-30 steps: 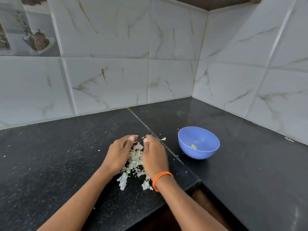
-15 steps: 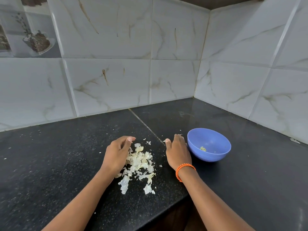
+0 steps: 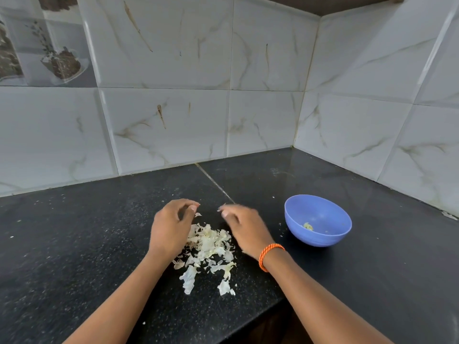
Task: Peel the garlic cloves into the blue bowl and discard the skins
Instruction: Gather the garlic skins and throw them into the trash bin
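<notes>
Left hand (image 3: 171,225) sits at the left edge of the garlic skins (image 3: 208,247), fingers curled inward, thumb and fingertips close together; whether it pinches a scrap can't be told, its palm side is hidden. Right hand (image 3: 244,228) is at the pile's right edge, motion-blurred, fingers bent loosely downward; can't tell if it holds anything. An orange cord bracelet (image 3: 269,255) is on the right wrist.

The skins lie in a loose heap between the two hands on the black granite counter (image 3: 74,256), with a few longer strips trailing toward the near edge. One small flake (image 3: 198,214) lies just beside the left fingertips. The left hand covers part of the heap.

Blue bowl (image 3: 318,219) stands upright to the right of the right hand, apart from it, with one pale peeled clove (image 3: 308,226) inside near the bottom. Small specks also in the bowl, too small to identify.

White marbled tiles (image 3: 173,125) form the corner wall behind. A decorative picture tile (image 3: 44,45) at top left is cut off by the frame. Both forearms run out of the bottom edge.
</notes>
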The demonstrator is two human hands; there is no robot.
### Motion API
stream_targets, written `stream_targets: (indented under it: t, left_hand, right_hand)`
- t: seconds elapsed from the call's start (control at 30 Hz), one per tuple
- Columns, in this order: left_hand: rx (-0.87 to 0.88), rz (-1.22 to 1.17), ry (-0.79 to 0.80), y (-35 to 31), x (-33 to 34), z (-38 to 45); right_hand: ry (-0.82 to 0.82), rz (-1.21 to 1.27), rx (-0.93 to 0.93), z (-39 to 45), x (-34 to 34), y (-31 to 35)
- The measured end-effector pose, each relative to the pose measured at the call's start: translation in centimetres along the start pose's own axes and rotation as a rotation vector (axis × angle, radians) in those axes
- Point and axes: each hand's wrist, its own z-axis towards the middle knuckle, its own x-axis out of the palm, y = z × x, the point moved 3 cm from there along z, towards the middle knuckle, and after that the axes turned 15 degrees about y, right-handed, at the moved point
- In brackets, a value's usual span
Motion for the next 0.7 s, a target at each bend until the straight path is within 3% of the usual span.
stream_targets:
  t: [0.1,0.23,0.33,0.4,0.57,0.7]
  left_hand:
    - [-0.083,0.236,-0.066,2.1,-0.9,0.3]
    - [-0.342,0.374,0.078,3.9,-0.6,0.6]
    - [-0.315,0.355,0.181,2.9,0.3,0.5]
    - [-0.258,0.306,0.224,2.4,0.8,0.4]
    - [-0.103,0.172,0.39,1.4,2.0,0.3]
    - [-0.007,0.138,0.341,0.3,1.6,-0.2]
  right_hand:
    - [-0.228,-0.087,0.275,1.3,-2.2,-2.3]
    - [-0.14,-0.223,0.572,3.3,-3.1,-4.9]
    - [-0.092,-0.232,0.654,4.6,-3.7,-6.0]
    - [-0.041,-0.227,0.601,5.3,-3.8,-6.3]
    - [0.202,-0.186,0.234,4.5,-1.5,-3.9]
    - [0.324,-0.145,0.028,2.0,0.7,-1.0]
